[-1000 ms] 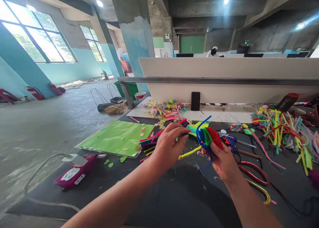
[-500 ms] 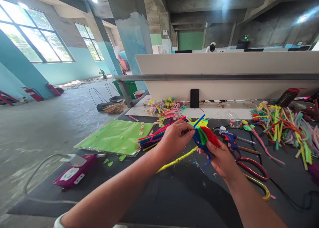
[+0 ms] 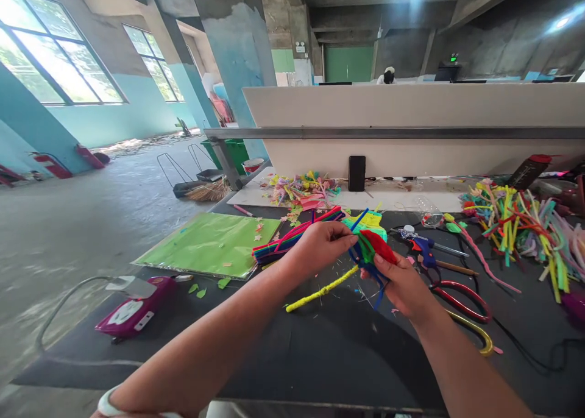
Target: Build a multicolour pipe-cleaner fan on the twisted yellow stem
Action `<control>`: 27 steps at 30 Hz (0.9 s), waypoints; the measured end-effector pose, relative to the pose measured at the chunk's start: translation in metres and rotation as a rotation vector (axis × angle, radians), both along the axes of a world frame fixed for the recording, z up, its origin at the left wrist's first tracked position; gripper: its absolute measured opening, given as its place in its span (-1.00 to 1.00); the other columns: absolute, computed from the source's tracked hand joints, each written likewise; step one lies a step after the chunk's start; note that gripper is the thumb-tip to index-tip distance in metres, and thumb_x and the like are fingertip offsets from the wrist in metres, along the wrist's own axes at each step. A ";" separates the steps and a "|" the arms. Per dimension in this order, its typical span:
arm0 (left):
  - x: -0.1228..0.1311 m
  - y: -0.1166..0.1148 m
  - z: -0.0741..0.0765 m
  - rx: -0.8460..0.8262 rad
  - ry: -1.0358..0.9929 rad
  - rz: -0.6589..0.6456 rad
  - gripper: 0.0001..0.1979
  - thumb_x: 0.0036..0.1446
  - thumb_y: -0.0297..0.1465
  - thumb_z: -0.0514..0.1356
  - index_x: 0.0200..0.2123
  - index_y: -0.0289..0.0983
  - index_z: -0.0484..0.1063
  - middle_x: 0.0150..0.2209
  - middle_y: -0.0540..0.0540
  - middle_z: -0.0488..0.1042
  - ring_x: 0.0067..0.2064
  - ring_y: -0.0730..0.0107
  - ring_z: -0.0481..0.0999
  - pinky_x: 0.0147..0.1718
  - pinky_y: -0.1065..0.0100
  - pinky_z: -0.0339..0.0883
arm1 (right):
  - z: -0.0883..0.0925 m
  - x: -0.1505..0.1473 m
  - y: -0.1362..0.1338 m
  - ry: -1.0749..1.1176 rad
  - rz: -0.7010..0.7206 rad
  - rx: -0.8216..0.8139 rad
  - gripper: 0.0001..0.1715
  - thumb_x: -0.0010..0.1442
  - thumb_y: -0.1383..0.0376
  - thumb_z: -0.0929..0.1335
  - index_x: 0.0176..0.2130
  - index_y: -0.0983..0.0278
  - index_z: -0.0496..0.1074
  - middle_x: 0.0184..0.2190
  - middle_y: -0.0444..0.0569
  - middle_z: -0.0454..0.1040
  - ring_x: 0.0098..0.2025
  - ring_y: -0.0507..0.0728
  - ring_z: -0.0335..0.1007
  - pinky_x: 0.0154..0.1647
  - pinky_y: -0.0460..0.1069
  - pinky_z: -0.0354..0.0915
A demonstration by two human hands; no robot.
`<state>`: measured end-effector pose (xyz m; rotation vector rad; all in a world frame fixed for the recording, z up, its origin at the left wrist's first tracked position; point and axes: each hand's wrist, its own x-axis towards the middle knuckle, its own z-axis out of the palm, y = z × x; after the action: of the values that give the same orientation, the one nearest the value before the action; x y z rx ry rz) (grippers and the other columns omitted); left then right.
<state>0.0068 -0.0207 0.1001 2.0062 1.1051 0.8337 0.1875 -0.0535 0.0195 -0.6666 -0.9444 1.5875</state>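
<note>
My right hand [image 3: 402,284] is closed around a small bundle of pipe cleaners [image 3: 372,247] in red, green and blue, held just above the dark table [image 3: 320,351]. My left hand [image 3: 320,244] pinches the blue strand at the bundle's left side, fingers pressed together. A long yellow pipe cleaner [image 3: 320,290] trails from the bundle down and left toward the table. Behind my left hand lies a flat stack of straight coloured pipe cleaners [image 3: 292,235].
A green plastic sheet [image 3: 208,244] lies left, a pink device with cable [image 3: 132,308] nearer the front left. Red-handled scissors [image 3: 461,299], a blue glue gun [image 3: 423,250] and heaps of cut pipe cleaners [image 3: 516,229] sit right. A phone [image 3: 357,173] leans on the white partition.
My left hand moved right onto the bundle and closed on the blue strand. The yellow pipe cleaner swung down and left. Both hands dropped slightly toward the table.
</note>
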 end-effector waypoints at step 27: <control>-0.011 0.014 -0.021 -0.471 -0.123 -0.219 -0.65 -0.01 -0.15 0.21 -0.58 -0.31 0.28 -0.67 0.07 0.25 -0.64 0.60 0.21 -0.67 0.50 0.14 | 0.003 -0.003 0.001 -0.184 0.005 -0.102 -0.56 0.03 0.14 0.43 -0.07 0.22 0.48 -0.35 -0.06 0.53 -0.37 0.07 0.41 -0.35 -0.05 0.28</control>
<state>-0.0044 -0.0065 0.0788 1.6206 0.8918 0.5162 0.1848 -0.0524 0.0220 -0.8948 -1.0040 1.6068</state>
